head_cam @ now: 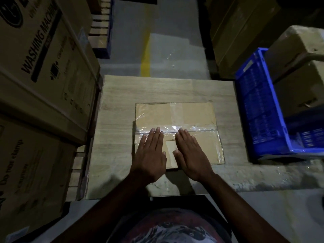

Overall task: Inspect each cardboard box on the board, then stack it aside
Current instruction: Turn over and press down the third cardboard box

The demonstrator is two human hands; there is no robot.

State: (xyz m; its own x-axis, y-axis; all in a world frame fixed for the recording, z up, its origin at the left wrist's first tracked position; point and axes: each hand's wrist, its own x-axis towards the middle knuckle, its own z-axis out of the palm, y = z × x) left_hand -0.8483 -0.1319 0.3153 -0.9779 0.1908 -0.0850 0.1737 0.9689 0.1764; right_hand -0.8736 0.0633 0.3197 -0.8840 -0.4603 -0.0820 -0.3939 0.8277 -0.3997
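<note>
- Under both palms, on the pale wood-grain board [119, 102] that serves as desk, lies the flat brown cardboard box [192, 116]. The left hand [150, 153] and the right hand [191, 153] rest side by side on its near half, apart from each other.
- The grip of each hand is spread flat, fingers straight and together. It holds nothing and only presses on the lid.
- By my judgement the inspection of this box is in hand, and stacking it aside is not yet done. I see no stack of finished boxes, so I cannot tell how many are done.
- Just at the fingertips [158, 129] a glossy, wrinkled strip of clear tape [192, 128] crosses the matte cardboard along the flap seam. A paler rectangular patch [169, 146] shows between the hands.
- Well apart to the right of the right hand stands a blue plastic crate [259, 111] with perforated walls. Left of the left hand stand large printed cartons [43, 71].
</note>
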